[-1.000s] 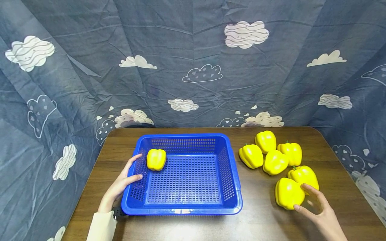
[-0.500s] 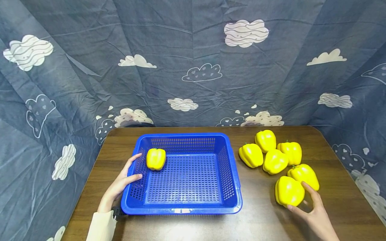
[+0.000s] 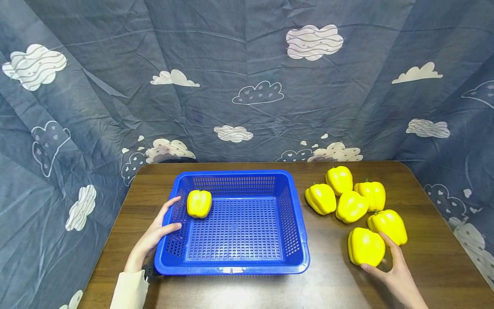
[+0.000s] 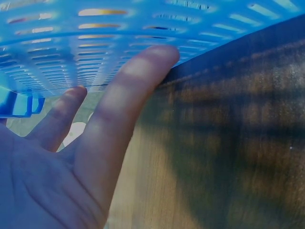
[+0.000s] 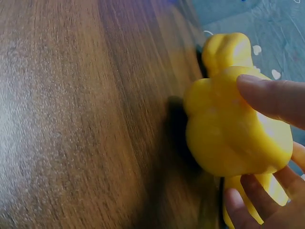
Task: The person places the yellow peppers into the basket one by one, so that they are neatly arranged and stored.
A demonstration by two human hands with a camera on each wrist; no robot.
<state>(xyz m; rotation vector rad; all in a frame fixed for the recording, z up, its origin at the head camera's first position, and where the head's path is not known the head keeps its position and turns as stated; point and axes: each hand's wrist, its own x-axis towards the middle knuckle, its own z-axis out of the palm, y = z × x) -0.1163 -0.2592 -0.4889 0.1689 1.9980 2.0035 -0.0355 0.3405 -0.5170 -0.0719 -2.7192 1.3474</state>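
Observation:
My right hand (image 3: pixel 395 272) grips a yellow bell pepper (image 3: pixel 366 247), thumb on its near side and fingers on its far right side. In the right wrist view that bell pepper (image 5: pixel 233 129) casts a dark shadow on the wood beside it. My left hand (image 3: pixel 154 234) rests at the left rim of a blue perforated basket (image 3: pixel 231 271), thumb and forefinger spread and fairly straight over the edge. The left wrist view shows the thumb (image 4: pixel 128 95) against the slotted wall. One yellow bell pepper (image 3: pixel 199 204) sits in the basket's far left corner.
Several more yellow bell peppers (image 3: pixel 352 207) stand grouped on the brown table (image 3: pixel 328 274) right of the basket. One bell pepper (image 3: pixel 387 227) is right behind the gripped one. A dark curtain (image 3: pixel 254 56) with cloud prints hangs behind the table.
My right hand has closed its fingers and thumb around the nearest bell pepper and shifted it slightly left. The left hand and basket have stayed in place.

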